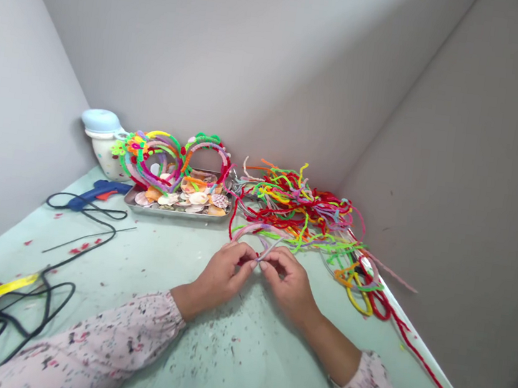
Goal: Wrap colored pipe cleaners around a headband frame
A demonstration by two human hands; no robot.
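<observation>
Near the middle of the pale green table, my left hand (225, 273) and my right hand (289, 284) meet at their fingertips. Both pinch a thin, pale grey-lilac pipe cleaner (272, 246), which slants up to the right from between them. Just behind my fingers lies a pink and lilac curved band (255, 228). A tangled pile of colourful pipe cleaners (295, 205) spreads behind my right hand. Small dark bits are scattered on the table (219, 365) below my wrists.
A metal tray (176, 213) holds shells, with colourful fuzzy headbands (154, 159) on it. At the left are a blue glue gun (93, 192), a black cord (76, 256) and a blue-lidded white container (107, 147). Walls enclose the table's back.
</observation>
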